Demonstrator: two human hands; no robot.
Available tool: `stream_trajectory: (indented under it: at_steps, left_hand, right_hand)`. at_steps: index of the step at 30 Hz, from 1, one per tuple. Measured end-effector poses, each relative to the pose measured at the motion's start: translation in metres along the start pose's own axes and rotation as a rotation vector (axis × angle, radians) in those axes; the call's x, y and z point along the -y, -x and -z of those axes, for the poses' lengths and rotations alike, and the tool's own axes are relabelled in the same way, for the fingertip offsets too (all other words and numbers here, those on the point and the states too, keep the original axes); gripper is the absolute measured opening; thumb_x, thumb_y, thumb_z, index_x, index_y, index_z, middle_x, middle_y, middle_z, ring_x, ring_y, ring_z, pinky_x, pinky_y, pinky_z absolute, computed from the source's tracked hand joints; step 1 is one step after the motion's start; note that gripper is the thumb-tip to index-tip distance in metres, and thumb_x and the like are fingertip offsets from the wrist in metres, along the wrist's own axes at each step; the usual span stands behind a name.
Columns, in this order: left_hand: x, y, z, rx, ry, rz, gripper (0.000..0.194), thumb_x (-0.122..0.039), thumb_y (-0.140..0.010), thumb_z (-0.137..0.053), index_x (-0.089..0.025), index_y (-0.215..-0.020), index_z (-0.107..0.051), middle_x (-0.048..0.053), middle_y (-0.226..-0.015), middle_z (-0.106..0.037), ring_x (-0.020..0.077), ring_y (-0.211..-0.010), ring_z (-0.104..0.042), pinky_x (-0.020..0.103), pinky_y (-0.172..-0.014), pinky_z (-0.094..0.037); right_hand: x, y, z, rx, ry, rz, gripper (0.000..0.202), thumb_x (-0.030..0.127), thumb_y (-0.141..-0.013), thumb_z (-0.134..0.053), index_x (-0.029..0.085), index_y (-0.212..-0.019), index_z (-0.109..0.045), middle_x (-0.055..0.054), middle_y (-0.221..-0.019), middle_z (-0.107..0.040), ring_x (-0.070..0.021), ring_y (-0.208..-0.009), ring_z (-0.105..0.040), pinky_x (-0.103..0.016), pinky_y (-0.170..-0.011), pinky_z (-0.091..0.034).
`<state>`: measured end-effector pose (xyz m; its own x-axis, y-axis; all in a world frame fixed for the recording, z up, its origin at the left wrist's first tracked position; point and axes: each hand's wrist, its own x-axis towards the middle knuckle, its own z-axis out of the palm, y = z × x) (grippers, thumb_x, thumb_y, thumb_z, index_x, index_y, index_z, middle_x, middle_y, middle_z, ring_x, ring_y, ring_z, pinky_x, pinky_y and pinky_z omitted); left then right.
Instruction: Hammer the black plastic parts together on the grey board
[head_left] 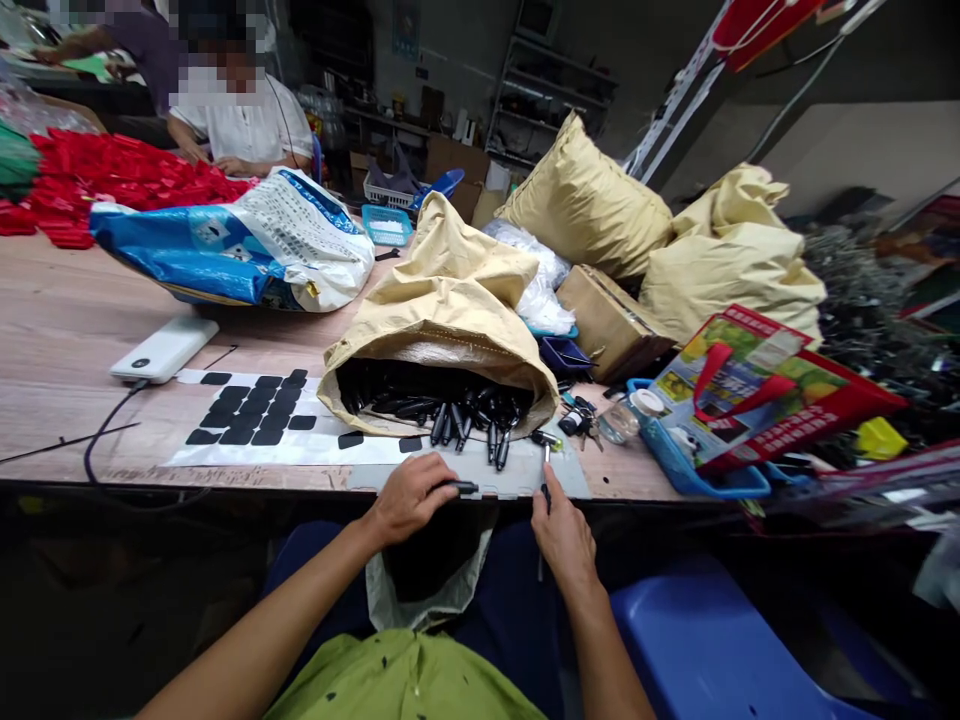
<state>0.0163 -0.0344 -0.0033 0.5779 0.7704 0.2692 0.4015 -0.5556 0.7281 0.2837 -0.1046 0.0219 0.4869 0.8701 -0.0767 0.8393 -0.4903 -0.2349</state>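
While your left hand (pixel 411 499) pinches one black, pen-like piece (pixel 463 487) at the table's (pixel 255 480) front edge, your right hand (pixel 566 540) clasps one slim tool (pixel 547 456), its handle mostly hidden. One open tan sack (pixel 457 290) faces you, its black pieces (pixel 491 415) too heaped to count; two bulging sacks (pixel 592 205) sit behind. Two people (pixel 251 135) appear upper left, one cut off.

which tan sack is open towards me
The front sack: its mouth gapes towards you, with black pieces spilling out. The back sack and right sack show no contents.
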Motion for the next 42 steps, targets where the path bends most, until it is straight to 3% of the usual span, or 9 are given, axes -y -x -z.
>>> stream_trajectory:
  at_steps: [5,8,10,14,16,20,24,33,42]
  left_hand:
    - [-0.009,0.062,-0.038,0.186,-0.064,-0.027,0.030,-0.042,-0.104,-0.045,-0.026,-0.113,-0.069,0.005,-0.096,-0.070,0.0202,-0.088,-0.063,0.034,-0.082,-0.044]
    - [0.005,0.091,-0.064,0.229,-0.056,0.191,0.031,-0.041,-0.104,-0.041,-0.027,-0.109,-0.067,0.005,-0.097,-0.071,0.0217,-0.090,-0.066,0.033,-0.082,-0.046]
    - [0.014,0.100,-0.074,0.285,-0.077,0.345,0.030,-0.040,-0.100,-0.045,-0.028,-0.123,-0.062,0.006,-0.110,-0.071,0.0250,-0.100,-0.067,0.036,-0.087,-0.048]
    - [0.018,0.104,-0.080,0.434,-0.164,0.429,0.064,-0.039,-0.089,-0.059,-0.030,-0.150,-0.043,0.011,-0.136,-0.059,0.0327,-0.120,-0.061,0.045,-0.101,-0.045]
    - [0.016,0.104,-0.082,0.489,-0.178,0.411,0.060,-0.037,-0.089,-0.057,-0.030,-0.147,-0.045,0.010,-0.136,-0.059,0.0319,-0.119,-0.062,0.044,-0.101,-0.046]
    - [0.017,0.112,-0.089,0.546,-0.220,0.340,0.034,-0.031,-0.098,-0.042,-0.028,-0.125,-0.063,0.008,-0.116,-0.069,0.0287,-0.106,-0.068,0.040,-0.092,-0.047]
    - [0.023,0.120,-0.091,0.534,-0.178,0.255,0.036,-0.037,-0.104,-0.034,-0.027,-0.106,-0.069,0.005,-0.099,-0.074,0.0251,-0.095,-0.071,0.033,-0.082,-0.046]
    - [0.022,0.119,-0.086,0.468,-0.035,0.215,0.048,-0.053,-0.105,-0.033,-0.025,-0.099,-0.072,0.003,-0.093,-0.074,0.0213,-0.089,-0.070,0.029,-0.075,-0.042]
    - [0.022,0.120,-0.088,0.454,-0.003,0.237,0.043,-0.053,-0.102,-0.042,-0.025,-0.099,-0.074,0.003,-0.094,-0.075,0.0216,-0.091,-0.071,0.029,-0.077,-0.042]
  right_hand:
    - [0.005,0.003,0.000,-0.008,0.038,0.009,0.058,0.039,-0.099,-0.045,0.030,-0.156,-0.044,-0.014,-0.080,-0.075,-0.0306,-0.069,-0.072,-0.039,-0.066,-0.050]
    - [0.008,0.005,0.003,0.013,0.058,-0.003,0.059,0.040,-0.100,-0.043,0.030,-0.158,-0.041,-0.015,-0.083,-0.076,-0.0316,-0.073,-0.073,-0.039,-0.068,-0.050]
    - [0.010,0.006,0.005,0.048,0.064,-0.023,0.059,0.040,-0.101,-0.041,0.030,-0.159,-0.038,-0.015,-0.088,-0.077,-0.0316,-0.078,-0.073,-0.040,-0.071,-0.051]
    - [0.016,0.007,0.009,0.111,0.075,-0.066,0.060,0.039,-0.103,-0.038,0.032,-0.162,-0.030,-0.014,-0.096,-0.077,-0.0304,-0.089,-0.074,-0.039,-0.079,-0.051]
    - [0.016,0.008,0.009,0.122,0.079,-0.081,0.061,0.039,-0.103,-0.037,0.032,-0.163,-0.027,-0.013,-0.099,-0.076,-0.0296,-0.092,-0.074,-0.039,-0.082,-0.051]
    - [0.016,0.009,0.008,0.130,0.080,-0.086,0.060,0.040,-0.104,-0.036,0.031,-0.163,-0.026,-0.013,-0.101,-0.076,-0.0286,-0.093,-0.073,-0.038,-0.085,-0.051]
    - [0.015,0.010,0.005,0.101,0.095,-0.064,0.059,0.039,-0.104,-0.036,0.031,-0.163,-0.028,-0.013,-0.101,-0.077,-0.0293,-0.093,-0.074,-0.039,-0.085,-0.051]
    - [0.013,0.009,0.002,0.093,0.091,-0.069,0.059,0.039,-0.104,-0.038,0.033,-0.162,-0.028,-0.011,-0.098,-0.077,-0.0290,-0.092,-0.074,-0.038,-0.082,-0.051]
    - [0.015,0.011,0.002,0.070,0.103,-0.058,0.059,0.036,-0.104,-0.039,0.031,-0.162,-0.029,-0.011,-0.099,-0.078,-0.0280,-0.093,-0.074,-0.036,-0.082,-0.052]
